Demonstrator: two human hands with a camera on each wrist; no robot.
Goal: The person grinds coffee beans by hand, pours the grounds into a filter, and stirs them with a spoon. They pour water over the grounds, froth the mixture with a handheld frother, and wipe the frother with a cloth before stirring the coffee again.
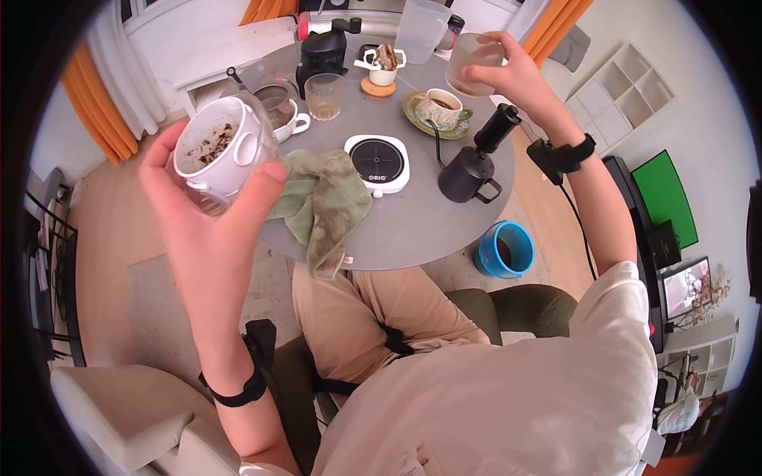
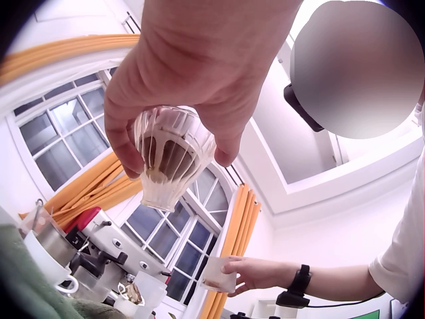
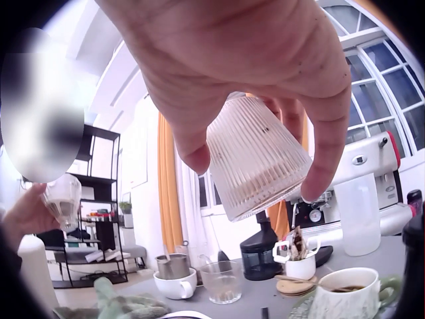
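My left hand (image 1: 218,214) grips a glass vessel (image 2: 169,159) with a white cup-shaped piece (image 1: 208,151) on its top; dark grounds cling inside that piece. It is held up above the table's left side. My right hand (image 1: 520,75) holds a ribbed clear glass (image 3: 255,159) tilted above the far right of the table, thumb on one side and fingers on the other. Some light brown residue shows in the ribbed glass. A patterned cup of dark liquid (image 1: 441,105) stands on a green saucer just left of and below the right hand.
On the grey table (image 1: 405,230) are a scale (image 1: 377,163), a green cloth (image 1: 325,198), a black kettle (image 1: 468,174), a short glass (image 1: 325,97), a black grinder (image 1: 324,59), a white cup with a used filter (image 1: 383,73) and a clear pitcher (image 1: 422,32). A blue bucket (image 1: 506,250) stands below.
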